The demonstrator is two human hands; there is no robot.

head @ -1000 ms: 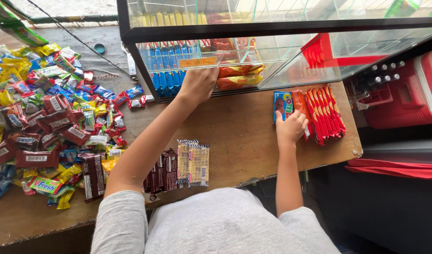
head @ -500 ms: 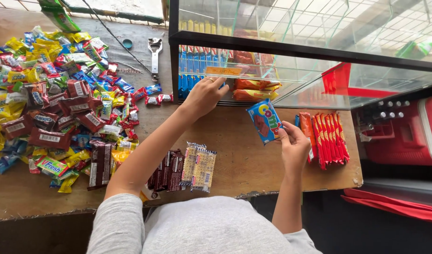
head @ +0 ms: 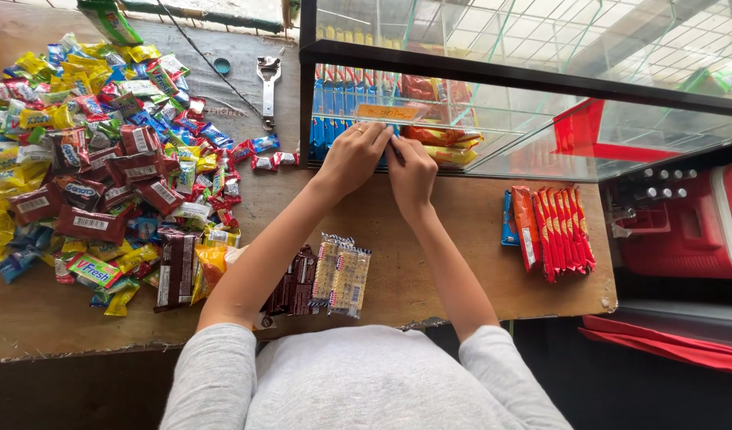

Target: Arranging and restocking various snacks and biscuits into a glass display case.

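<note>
My left hand and my right hand meet at the open front of a glass display case. Between their fingertips they pinch a blue snack packet, of which only a sliver shows. Just behind the fingers stands a row of upright blue packets inside the case, with orange packets lying to the right of them. On the wooden table, right of my right arm, lies a fanned stack of red packets with one blue packet at its left edge.
A large pile of mixed sweets and dark red packets covers the table's left. Biscuit packs and brown chocolate bars lie near my body. A metal bottle opener lies by the case. A red cooler stands at the right.
My right hand picked a blue packet off the stack at the right and carried it left to the case front, where it now meets my left hand. The view shifted slightly.
</note>
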